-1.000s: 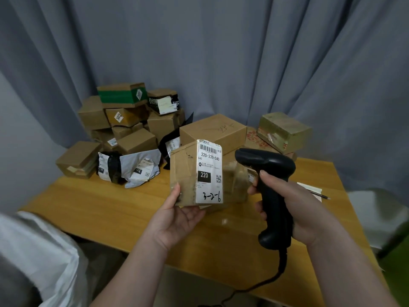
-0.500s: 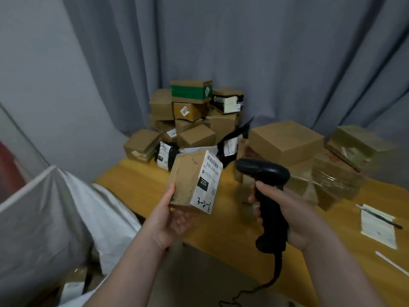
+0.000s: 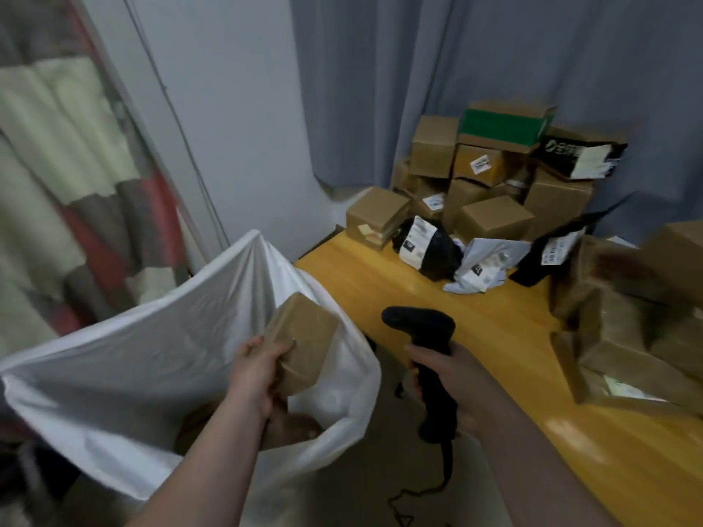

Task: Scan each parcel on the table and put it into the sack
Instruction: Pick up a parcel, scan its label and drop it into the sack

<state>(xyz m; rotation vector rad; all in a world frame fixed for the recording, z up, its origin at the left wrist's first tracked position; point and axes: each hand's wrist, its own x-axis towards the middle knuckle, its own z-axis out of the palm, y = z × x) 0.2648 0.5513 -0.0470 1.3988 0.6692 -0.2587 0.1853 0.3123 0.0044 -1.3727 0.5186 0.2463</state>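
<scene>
Two hands are busy: left hand point(image 3: 254, 368) holds a box point(image 3: 302, 341) above the sack point(image 3: 125, 359); right hand point(image 3: 443, 378), beside the sack, grips the scanner point(image 3: 426, 336).

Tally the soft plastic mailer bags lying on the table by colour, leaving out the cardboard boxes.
Black mailer bags: 2
White mailer bags: 1
Total: 3
</scene>
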